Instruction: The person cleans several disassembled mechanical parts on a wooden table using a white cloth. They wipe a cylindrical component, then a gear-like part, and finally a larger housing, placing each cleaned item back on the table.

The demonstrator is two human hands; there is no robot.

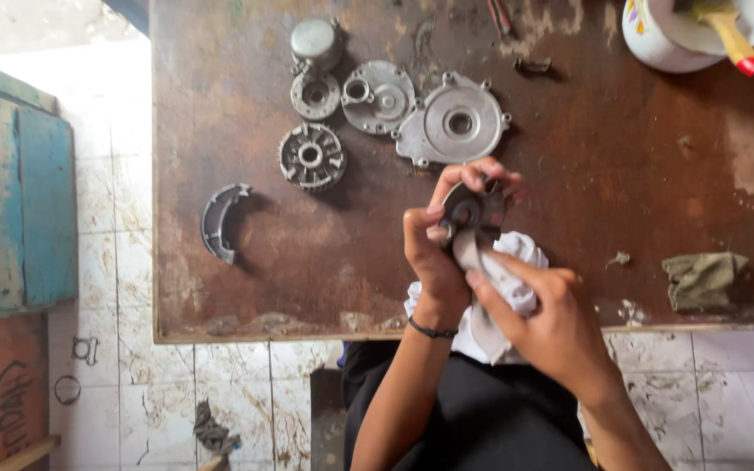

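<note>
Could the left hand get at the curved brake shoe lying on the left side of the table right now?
Probably not at once: the left hand is in a grip on a dark round part that the right hand wipes with a white cloth. The table toward the brake shoe lies bare.

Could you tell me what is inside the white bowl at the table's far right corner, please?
A brush handle, yellow with a red tip, leans out of the white bowl. Its bristles and the bowl's bottom are cut off from view.

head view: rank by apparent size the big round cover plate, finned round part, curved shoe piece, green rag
1. Big round cover plate, clearly largest.
2. Green rag and curved shoe piece: too alike in extent to rank.
3. Finned round part, smallest, narrowly.
</note>
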